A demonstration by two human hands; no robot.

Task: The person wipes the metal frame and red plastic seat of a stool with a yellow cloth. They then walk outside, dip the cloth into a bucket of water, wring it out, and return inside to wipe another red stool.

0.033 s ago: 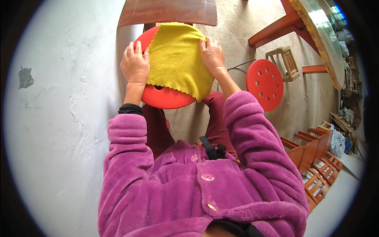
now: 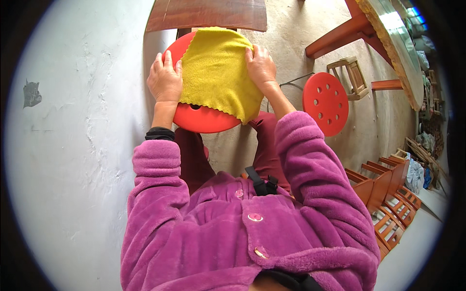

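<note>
A yellow cloth (image 2: 218,72) with a wavy edge covers most of a round red stool top (image 2: 206,121) in front of my knees. Bare red shows at the stool's upper left and along its near rim, where part of a dark hole peeks out below the cloth. My left hand (image 2: 165,81) rests at the stool's left edge, fingers spread, its thumb beside the cloth's border. At the right edge, my right hand (image 2: 260,67) grips the cloth, thumb on top and fingers around the outer side.
Just beyond the stool is a brown wooden board (image 2: 206,17). A second red stool (image 2: 325,104) with round holes stands to the right, near a small wooden stool (image 2: 350,77). A table (image 2: 388,43) is at upper right, wooden chairs (image 2: 383,184) at lower right. A white wall (image 2: 77,145) runs along my left.
My left hand has shifted very slightly left on the stool's edge. The right hand and the cloth look almost the same.
</note>
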